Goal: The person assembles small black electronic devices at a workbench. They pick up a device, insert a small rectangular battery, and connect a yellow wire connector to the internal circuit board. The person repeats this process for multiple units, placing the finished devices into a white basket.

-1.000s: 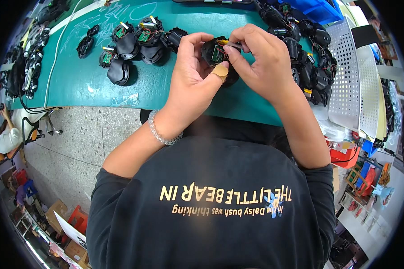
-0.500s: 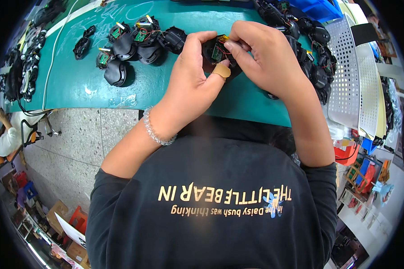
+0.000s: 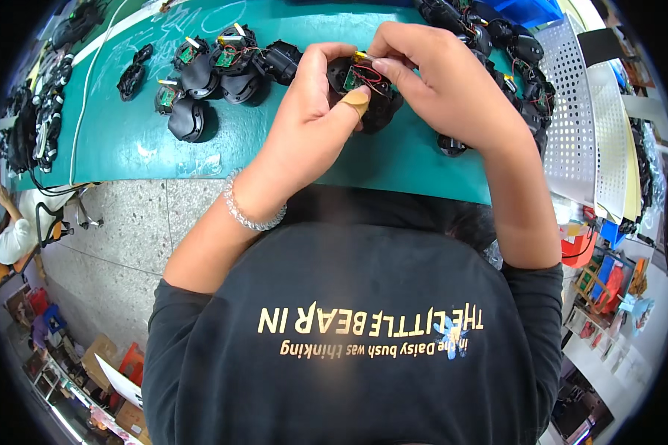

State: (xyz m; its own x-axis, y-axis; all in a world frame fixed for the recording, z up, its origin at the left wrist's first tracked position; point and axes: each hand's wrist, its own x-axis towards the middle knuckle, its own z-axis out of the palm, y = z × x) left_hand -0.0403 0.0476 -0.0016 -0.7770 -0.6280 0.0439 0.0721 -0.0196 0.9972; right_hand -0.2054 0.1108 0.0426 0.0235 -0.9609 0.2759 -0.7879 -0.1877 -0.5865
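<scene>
The piece between the fingers looks partway through: its shell stands apart, its insides are exposed, and closing it up appears not yet done. The left hand (image 3: 308,115) curls round the black rounded unit (image 3: 384,113), thumb on the near side, forefinger along the far edge. The right hand (image 3: 449,89) has thumb and forefinger drawn nearly together at the unit's far right rim; I cannot tell whether they pinch anything.

Just beside the left thumb tip, a green circuit board (image 3: 350,78) sits in the unit, with thin red wires (image 3: 367,72) looping toward the right fingertips and a small yellow piece (image 3: 360,56) beyond them. Left of the fingers, similar black units (image 3: 198,78) lie on the green surface (image 3: 126,141), boards showing, likewise uncovered; more black parts (image 3: 525,48) crowd to the right.
</scene>
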